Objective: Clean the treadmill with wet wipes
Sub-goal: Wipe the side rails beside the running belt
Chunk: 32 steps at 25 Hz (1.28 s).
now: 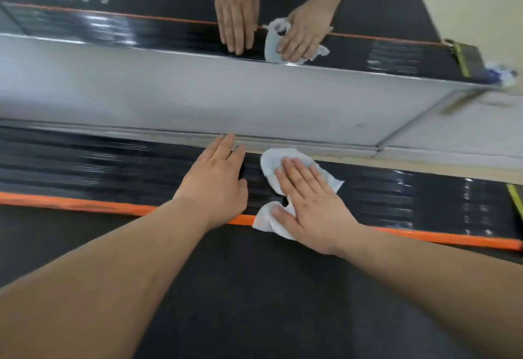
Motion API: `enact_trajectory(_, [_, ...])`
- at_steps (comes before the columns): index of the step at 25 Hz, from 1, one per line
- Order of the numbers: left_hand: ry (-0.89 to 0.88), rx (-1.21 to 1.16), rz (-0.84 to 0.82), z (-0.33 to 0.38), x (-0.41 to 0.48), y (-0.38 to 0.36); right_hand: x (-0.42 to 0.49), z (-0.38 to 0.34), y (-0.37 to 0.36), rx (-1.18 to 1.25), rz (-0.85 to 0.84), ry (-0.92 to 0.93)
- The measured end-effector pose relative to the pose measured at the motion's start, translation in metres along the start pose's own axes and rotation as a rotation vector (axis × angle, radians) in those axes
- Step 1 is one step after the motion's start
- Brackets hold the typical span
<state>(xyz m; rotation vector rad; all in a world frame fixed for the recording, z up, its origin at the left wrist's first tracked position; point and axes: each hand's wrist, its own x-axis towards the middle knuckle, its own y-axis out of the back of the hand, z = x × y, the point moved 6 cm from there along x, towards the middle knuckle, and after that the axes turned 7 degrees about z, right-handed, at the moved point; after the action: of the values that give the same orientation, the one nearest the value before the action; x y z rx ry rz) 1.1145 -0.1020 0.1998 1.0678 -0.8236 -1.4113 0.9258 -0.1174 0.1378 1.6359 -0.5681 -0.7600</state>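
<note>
So, wet wipe [270, 165]: white and crumpled, spread flat on the treadmill's black ribbed side rail [113, 166]. It reaches from near the rail's far edge to the orange strip [70, 203] at its near edge, where a corner laps over.
Right hand [308, 203]: open, fingers straight and together, palm pressing the wipe down; nothing is curled round it.
Left hand [218, 180]: open too, flat on the bare rail just beside the wipe on its left, fingertips at the rail's far edge. It holds nothing, and I read it as a brace.
Long axis: the rail runs left to right across my view and the wipe lies across its width, so I judge any stroke must travel along the rail, not across it.
Nearer hand: the right rests on the wipe. The left stands in the way of a leftward pass, while the rail's right stretch lies free toward its end.
Belt [254, 274]: the dark surface on the near side of the orange strip, under both forearms.
Mirror [141, 90]: stands along the rail's far edge and repeats both hands and the wipe.
Uncertain: the rail is blurred to either side, so I cannot tell which part is wiped.
</note>
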Motion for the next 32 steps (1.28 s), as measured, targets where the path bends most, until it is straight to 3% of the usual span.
enact_trajectory(3, [-0.081, -0.039, 0.005, 0.042, 0.022, -0.01, -0.029, 0.038, -0.005, 0.01, -0.005, -0.178])
enact_trajectory(7, [-0.09, -0.004, -0.015, 0.044, 0.012, -0.019, 0.003, 0.032, 0.001, -0.006, 0.091, -0.26])
enact_trajectory(10, [-0.065, 0.044, -0.006, 0.02, -0.011, -0.021, 0.066, 0.006, 0.02, 0.008, 0.126, -0.219])
enact_trajectory(13, [-0.01, 0.037, 0.031, 0.002, -0.029, -0.017, 0.125, -0.038, 0.023, 0.146, -0.032, -0.076])
enact_trajectory(17, [0.167, 0.004, 0.083, -0.01, -0.029, -0.011, 0.148, -0.052, 0.02, 0.228, -0.113, 0.016])
enact_trajectory(21, [0.148, 0.021, 0.103, 0.016, -0.012, -0.017, 0.118, 0.02, 0.014, 0.241, -0.169, -0.1])
enact_trajectory(28, [-0.138, 0.013, 0.058, 0.1, 0.011, -0.042, 0.003, 0.197, 0.009, 0.091, -0.211, -0.523])
enact_trajectory(30, [-0.179, 0.008, 0.049, 0.111, 0.008, -0.046, -0.024, 0.218, 0.014, 0.021, -0.239, -0.605])
enact_trajectory(32, [-0.188, 0.006, 0.054, 0.111, 0.002, -0.043, -0.028, 0.204, 0.017, -0.089, -0.16, -0.599])
